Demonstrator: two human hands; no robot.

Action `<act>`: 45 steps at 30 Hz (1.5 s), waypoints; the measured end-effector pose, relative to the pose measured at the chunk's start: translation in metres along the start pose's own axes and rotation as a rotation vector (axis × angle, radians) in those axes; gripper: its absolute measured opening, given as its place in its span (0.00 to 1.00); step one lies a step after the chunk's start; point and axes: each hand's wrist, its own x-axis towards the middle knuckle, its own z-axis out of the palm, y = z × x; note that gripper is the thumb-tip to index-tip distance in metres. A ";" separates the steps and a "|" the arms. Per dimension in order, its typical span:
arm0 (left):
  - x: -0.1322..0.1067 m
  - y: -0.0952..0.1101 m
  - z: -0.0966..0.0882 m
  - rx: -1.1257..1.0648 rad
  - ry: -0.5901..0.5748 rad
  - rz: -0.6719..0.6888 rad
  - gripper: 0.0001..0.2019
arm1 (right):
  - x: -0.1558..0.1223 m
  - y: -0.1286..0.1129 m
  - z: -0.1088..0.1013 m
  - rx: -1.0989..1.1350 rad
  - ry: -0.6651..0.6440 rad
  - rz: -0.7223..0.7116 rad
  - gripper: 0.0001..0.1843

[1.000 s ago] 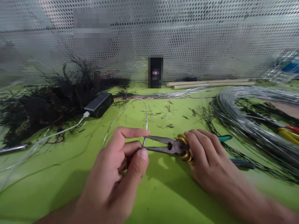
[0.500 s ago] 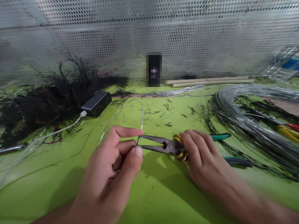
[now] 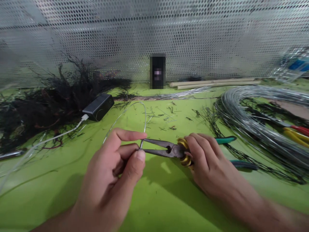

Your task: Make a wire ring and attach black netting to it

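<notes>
My left hand [image 3: 113, 170] pinches a thin silver wire [image 3: 145, 119] between thumb and fingers, just at the tips of a pair of long-nose pliers [image 3: 161, 149]. The wire loops up and back over the green table [image 3: 154, 199] toward the left. My right hand [image 3: 210, 162] is wrapped round the pliers' yellow-and-green handles, with one teal handle end [image 3: 225, 140] sticking out to the right. The pliers' jaws are slightly apart and meet the wire at my left fingertips.
A heap of black bristly strands [image 3: 43, 103] lies at the left beside a black power bank [image 3: 98, 106] with a white cable. A large coil of silver wire [image 3: 253, 119] lies at the right, with red and yellow tool handles [image 3: 295, 132]. A perforated metal screen [image 3: 169, 35] backs the table.
Both hands, the pliers and the wire have drifted slightly left and up in view; the grips are unchanged.
</notes>
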 end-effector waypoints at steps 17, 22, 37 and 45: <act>0.005 0.002 -0.008 0.171 0.077 0.193 0.16 | 0.031 0.092 0.045 0.232 -0.166 0.453 0.24; 0.002 -0.002 -0.006 0.292 0.071 0.265 0.20 | 0.039 0.081 0.023 0.180 -0.126 0.473 0.20; 0.029 0.046 -0.025 0.653 0.223 0.655 0.13 | 0.115 0.029 -0.069 1.019 0.010 -0.103 0.12; 0.042 0.068 -0.009 0.769 0.436 0.691 0.16 | 0.107 -0.001 -0.074 1.883 0.259 0.661 0.13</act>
